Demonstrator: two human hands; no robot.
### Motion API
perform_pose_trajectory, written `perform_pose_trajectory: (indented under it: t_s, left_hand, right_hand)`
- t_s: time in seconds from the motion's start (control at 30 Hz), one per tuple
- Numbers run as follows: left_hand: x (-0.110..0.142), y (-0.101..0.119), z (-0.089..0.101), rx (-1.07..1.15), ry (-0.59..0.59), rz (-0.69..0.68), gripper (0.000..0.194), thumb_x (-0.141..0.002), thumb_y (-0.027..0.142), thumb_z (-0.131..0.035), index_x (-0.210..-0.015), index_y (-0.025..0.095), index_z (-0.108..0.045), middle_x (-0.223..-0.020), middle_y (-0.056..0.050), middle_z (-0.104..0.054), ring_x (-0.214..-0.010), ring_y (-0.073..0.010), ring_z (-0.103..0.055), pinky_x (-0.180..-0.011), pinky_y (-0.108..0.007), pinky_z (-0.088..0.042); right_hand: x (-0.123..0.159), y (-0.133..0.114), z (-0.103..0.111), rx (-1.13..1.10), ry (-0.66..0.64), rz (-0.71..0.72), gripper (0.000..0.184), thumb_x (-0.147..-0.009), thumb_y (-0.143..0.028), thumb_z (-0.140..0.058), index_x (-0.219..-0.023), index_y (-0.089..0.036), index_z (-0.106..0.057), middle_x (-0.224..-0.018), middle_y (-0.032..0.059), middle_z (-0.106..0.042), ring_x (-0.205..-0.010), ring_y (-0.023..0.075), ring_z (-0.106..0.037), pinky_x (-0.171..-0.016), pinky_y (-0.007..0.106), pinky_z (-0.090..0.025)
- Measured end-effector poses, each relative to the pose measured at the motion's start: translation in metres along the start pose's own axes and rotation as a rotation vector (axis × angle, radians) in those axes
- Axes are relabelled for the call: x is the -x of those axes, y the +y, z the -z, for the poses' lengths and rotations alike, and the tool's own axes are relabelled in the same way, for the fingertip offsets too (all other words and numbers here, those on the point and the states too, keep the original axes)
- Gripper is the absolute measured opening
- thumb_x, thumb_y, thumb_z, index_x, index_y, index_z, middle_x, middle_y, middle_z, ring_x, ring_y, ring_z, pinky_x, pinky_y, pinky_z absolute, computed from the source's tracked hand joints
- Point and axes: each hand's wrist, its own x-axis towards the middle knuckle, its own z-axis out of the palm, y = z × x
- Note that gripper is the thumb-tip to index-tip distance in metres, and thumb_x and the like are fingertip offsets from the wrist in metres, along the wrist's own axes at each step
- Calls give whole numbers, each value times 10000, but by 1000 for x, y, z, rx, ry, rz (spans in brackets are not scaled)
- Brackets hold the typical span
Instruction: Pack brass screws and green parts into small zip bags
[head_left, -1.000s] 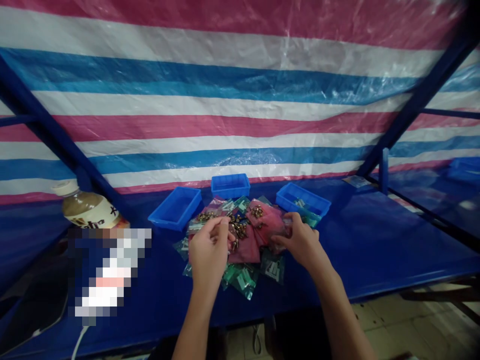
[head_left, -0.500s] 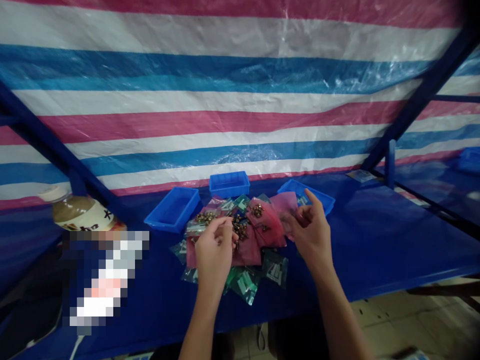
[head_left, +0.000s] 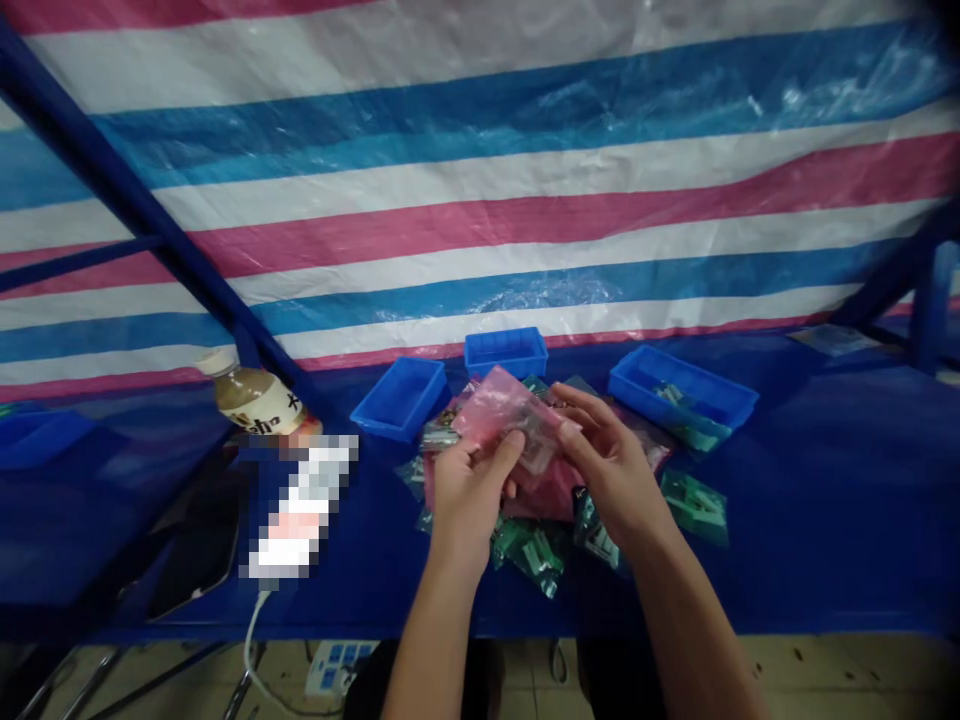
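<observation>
The left hand [head_left: 466, 505] and right hand [head_left: 615, 465] hold a pink plastic bag [head_left: 499, 408], fingers clamped on it, above green plastic packets [head_left: 532, 555] on the blue bench [head_left: 825, 500].

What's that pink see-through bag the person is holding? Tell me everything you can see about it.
The pink plastic bag is thin, glossy and translucent, roughly rectangular, held up at a tilt. The left hand grips its lower edge; the right hand pinches its right end. Something pale shows through near that end, too blurred to identify. It sits above a pile of packets.
</observation>
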Motion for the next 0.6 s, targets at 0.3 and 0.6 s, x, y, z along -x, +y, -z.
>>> perform_pose_trajectory:
  t_s: [0.3, 0.6]
  left_hand:
    - [-2, 13, 13, 54, 64, -3, 394, -690, 372, -806, -971, 134, -669, -780, -38, -690, -567, -120, -603, -493, -221, -492]
    - [-3, 24, 27, -133, -13, 4, 369, -669, 388, -819, -939, 156, -724, -803, -39, -711, -692, -134, -636, -622, -207, -486]
  right_hand:
    - [-1, 2, -10, 99, -106, 11, 276, -838, -390, -674, -1022, -187, -651, -949, 45, -683, -841, 187, -634, -763, 307, -514]
    - [6, -10, 14, 205, -365, -64, 199, -896, -382, -609, -965, -196, -619, -897, 18, -624, -808, 155, -579, -708, 259, -469]
